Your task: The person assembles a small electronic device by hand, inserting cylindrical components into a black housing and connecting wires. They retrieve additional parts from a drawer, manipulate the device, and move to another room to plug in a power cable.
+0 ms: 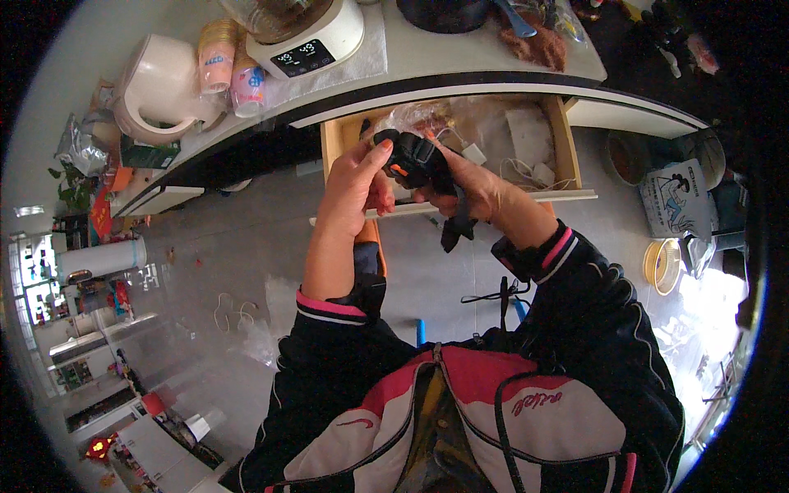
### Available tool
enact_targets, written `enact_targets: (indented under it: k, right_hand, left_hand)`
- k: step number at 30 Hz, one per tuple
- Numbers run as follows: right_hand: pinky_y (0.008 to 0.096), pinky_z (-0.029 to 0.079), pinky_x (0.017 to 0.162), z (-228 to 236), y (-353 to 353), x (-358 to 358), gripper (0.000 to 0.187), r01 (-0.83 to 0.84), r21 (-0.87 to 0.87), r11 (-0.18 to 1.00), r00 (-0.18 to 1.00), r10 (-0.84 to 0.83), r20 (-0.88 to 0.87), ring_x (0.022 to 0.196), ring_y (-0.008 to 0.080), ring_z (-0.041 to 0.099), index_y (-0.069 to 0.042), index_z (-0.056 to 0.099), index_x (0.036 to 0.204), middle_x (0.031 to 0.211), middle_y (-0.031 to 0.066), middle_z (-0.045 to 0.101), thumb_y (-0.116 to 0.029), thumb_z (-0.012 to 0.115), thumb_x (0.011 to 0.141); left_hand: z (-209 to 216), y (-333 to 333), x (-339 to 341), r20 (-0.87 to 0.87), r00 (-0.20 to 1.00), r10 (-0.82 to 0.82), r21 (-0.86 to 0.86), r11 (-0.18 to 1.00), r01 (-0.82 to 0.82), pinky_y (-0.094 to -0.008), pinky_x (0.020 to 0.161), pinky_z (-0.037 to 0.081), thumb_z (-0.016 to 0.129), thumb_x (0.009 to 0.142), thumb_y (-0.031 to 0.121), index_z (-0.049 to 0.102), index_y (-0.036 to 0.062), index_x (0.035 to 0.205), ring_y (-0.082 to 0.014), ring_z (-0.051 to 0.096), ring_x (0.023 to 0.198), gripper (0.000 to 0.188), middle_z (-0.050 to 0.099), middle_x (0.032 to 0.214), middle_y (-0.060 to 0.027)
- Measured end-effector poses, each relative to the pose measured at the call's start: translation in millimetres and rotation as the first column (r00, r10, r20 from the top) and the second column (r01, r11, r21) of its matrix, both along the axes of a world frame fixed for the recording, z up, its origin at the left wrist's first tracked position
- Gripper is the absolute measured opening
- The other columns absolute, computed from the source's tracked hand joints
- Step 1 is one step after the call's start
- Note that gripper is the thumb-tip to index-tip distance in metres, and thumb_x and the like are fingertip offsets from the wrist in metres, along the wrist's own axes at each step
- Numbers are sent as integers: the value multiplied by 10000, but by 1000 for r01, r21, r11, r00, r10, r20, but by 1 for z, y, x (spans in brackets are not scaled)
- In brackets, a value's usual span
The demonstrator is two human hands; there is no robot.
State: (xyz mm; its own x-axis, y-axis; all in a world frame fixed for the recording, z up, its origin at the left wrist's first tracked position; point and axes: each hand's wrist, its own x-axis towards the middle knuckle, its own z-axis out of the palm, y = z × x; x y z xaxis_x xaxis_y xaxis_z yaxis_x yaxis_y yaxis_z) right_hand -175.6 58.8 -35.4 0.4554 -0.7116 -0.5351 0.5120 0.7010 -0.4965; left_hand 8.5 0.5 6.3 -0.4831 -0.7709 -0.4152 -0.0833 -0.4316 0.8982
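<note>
Both my hands hold a black device with straps and a small orange part (415,154), above an open wooden drawer (562,135). My left hand (349,182) grips its left side, the thumb resting along the top. My right hand (477,185) is closed around the right side, and its fingers are partly hidden behind the device. A loose black strap end (459,232) hangs below the right hand. Inside the drawer lie clear plastic bags (485,115), a white charger plug (474,154) and white cables (518,167).
On the counter (460,57) stand a white appliance with a display (329,37), stacked paper cups (217,66) and a cream pitcher (156,90). A brown cloth (538,51) lies farther right. A printed box (678,197) and a yellow basket (662,263) are on the right.
</note>
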Motion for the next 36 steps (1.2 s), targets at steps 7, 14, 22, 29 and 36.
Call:
enact_targets:
  k: [7, 14, 22, 29, 36]
  right_hand:
    - [271, 463, 631, 1, 0, 4, 630, 218, -145, 965, 946, -245, -212, 792, 151, 575, -79, 613, 1133, 898, 58, 639, -625, 408, 894]
    - [300, 472, 797, 10, 3, 6, 398, -52, -611, 790, 775, -354, -523, 884, 135, 565, 28, 580, 1146, 985, 82, 640, -248, 653, 869]
    - [282, 491, 724, 18, 4, 23, 366, -32, -628, 778, 732, -410, -545, 796, 118, 579, 39, 540, 1074, 881, 79, 637, -208, 673, 839]
    - [282, 478, 652, 23, 7, 22, 406, -61, -627, 776, 676, -430, -599, 720, 106, 549, 33, 555, 1052, 781, 77, 612, -255, 691, 801]
    - [277, 463, 619, 21, 10, 21, 381, -53, -657, 752, 611, -496, -617, 675, 100, 525, 26, 589, 1007, 740, 60, 602, -262, 696, 782]
  left_hand:
    - [6, -7, 7, 147, 974, 172, 8, 985, -175, -256, 324, 314, 682, 775, 513, 495, 132, 654, -115, 388, 323, 442, 404, 424, 6]
    - [-2, -8, 6, 98, 970, 221, 5, 975, -222, -258, 328, 322, 661, 793, 518, 520, 118, 673, -84, 336, 345, 441, 409, 470, 25]
    - [-5, 4, -13, 29, 988, 154, -4, 988, -153, -250, 359, 389, 690, 771, 514, 508, 57, 779, -103, 415, 372, 492, 388, 482, 12]
    - [-10, 5, -11, -12, 984, 180, 40, 983, -179, -239, 350, 335, 685, 788, 490, 519, 75, 791, -79, 363, 368, 448, 378, 484, 25]
    - [-5, 11, -20, 44, 983, 180, 23, 983, -182, -241, 338, 306, 672, 792, 492, 557, 112, 747, -75, 340, 387, 400, 389, 511, 36]
